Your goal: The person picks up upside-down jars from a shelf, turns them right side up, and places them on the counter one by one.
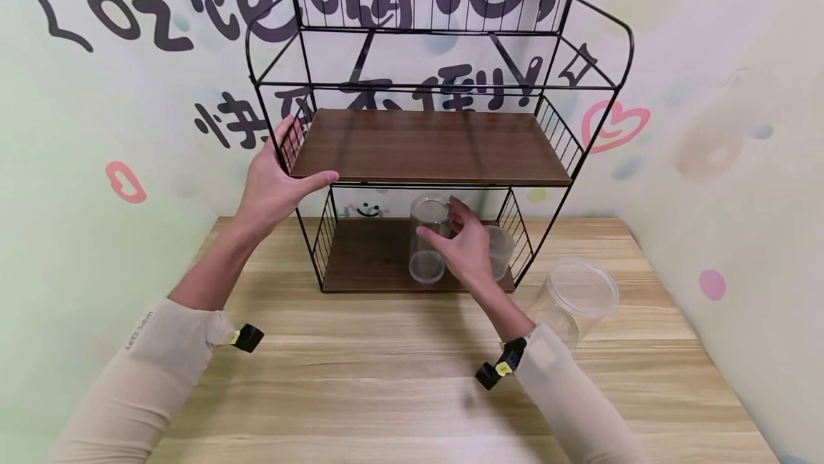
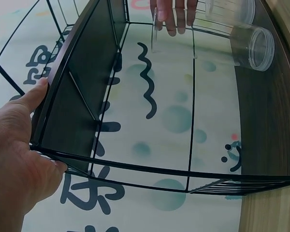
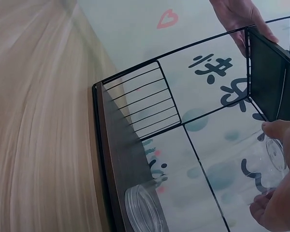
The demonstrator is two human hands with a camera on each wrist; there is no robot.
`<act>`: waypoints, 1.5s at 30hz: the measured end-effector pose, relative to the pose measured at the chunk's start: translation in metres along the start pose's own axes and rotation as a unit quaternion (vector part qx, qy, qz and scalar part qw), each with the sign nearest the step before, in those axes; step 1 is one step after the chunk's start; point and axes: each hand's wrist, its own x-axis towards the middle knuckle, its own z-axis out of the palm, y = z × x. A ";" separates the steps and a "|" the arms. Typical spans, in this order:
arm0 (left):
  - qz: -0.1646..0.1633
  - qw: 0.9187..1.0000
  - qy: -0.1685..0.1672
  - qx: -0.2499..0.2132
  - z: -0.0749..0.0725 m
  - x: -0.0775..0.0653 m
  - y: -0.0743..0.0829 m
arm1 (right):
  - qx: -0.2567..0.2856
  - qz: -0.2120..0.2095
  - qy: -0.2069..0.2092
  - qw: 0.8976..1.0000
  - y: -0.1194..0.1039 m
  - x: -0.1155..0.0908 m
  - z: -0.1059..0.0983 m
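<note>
My left hand (image 1: 270, 181) grips the left side of a black wire rack (image 1: 569, 196) at its middle shelf (image 1: 425, 146). The thumb lies on the shelf's front edge, and the fingers are outside the side wires. With my right hand (image 1: 466, 246) I hold a tall clear jar (image 1: 428, 235), thumb on one side and fingers on the other. The jar stands upright at the lower shelf (image 1: 367, 253), its thick ringed end (image 3: 142, 208) downward. Beside it on the right, partly behind my hand, is a second clear jar (image 1: 501, 253).
A larger clear jar (image 1: 582, 289) is on the wooden table (image 1: 360, 371), right of the rack and partly behind my right forearm. The painted wall (image 1: 702, 114) is close behind the rack. An open wire rail (image 1: 431, 31) tops the rack.
</note>
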 end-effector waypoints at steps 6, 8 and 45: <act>-0.006 1.000 0.006 -0.005 0.002 -0.001 -0.001 | 0.009 0.000 0.008 1.000 0.003 0.002 0.002; -0.008 1.000 0.011 -0.008 0.003 -0.002 -0.001 | 0.007 -0.002 0.010 1.000 0.004 0.002 0.002; 0.201 0.958 0.164 -0.120 0.070 -0.100 -0.023 | 0.191 0.025 0.020 0.981 -0.029 -0.049 -0.043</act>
